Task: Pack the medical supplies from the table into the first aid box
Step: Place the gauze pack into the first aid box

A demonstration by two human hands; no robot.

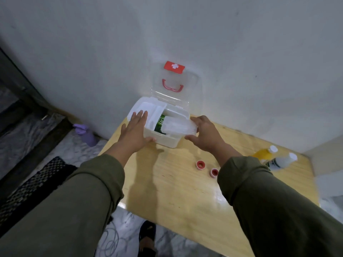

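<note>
The left hand (136,129) lies flat, fingers straight and together, on the left rim of the open first aid box (159,140) at the table's (181,182) far edge. The right hand (204,135), fingers curled, grips a clear inner tray (178,126) over the box's right side.

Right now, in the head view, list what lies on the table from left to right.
First aid box → first red-cored tape roll → second red-cored tape roll → yellow bottle → white bottle.
</note>
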